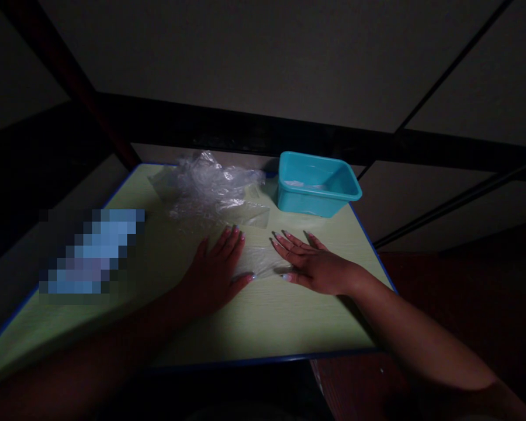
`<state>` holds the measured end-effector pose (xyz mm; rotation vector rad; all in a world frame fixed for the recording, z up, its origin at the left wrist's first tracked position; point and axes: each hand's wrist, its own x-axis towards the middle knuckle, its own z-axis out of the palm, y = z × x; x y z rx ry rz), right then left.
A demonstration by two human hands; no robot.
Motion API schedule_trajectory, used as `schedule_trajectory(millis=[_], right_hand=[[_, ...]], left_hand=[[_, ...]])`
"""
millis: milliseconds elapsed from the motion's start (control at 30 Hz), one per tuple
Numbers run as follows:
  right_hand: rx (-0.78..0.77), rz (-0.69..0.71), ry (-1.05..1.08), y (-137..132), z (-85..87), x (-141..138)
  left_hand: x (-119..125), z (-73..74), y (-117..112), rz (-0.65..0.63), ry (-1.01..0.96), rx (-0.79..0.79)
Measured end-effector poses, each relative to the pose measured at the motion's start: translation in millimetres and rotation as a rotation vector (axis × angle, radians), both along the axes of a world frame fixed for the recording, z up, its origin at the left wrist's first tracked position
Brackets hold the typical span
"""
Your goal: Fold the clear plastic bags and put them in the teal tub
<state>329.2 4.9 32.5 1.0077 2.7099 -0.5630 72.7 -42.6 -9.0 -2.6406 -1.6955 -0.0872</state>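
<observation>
My left hand (218, 266) lies flat on the pale green table (263, 327), fingers stretched out, pressing the left side of a clear plastic bag (259, 258). My right hand (312, 264) lies flat too, fingers apart and pointing left, resting on the bag's right edge. The bag is spread thin between both hands near the table's middle.
A heap of crumpled clear plastic bags (206, 186) sits at the table's back. A turquoise plastic tub (315, 184) stands at the back right with something pale inside. A blurred-out patch (92, 251) covers the table's left. The room is dark; the table's blue edge runs close in front.
</observation>
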Motion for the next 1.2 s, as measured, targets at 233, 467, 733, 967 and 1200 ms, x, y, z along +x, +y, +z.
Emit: schedule_trajectory(millis=[233,467,733,967,1200], right_hand=[[0.069,-0.085,-0.071,7,0.9,12],[0.056,-0.049,0.015,2,10.1,8],[0.064,-0.024,0.210,-5,28.8,4],[-0.082,-0.040,0.178,0,22.9,5],[-0.143,-0.118,0.130,6,24.1,11]], left_hand=[[3,6.7,-1,0.049,0.017,-0.064],[4,7.0,-2,0.052,0.009,-0.053],[2,4.4,-1,0.041,0.002,-0.043],[1,1.9,0,0.032,0.006,-0.038],[1,2.7,-1,0.044,-0.019,-0.060]])
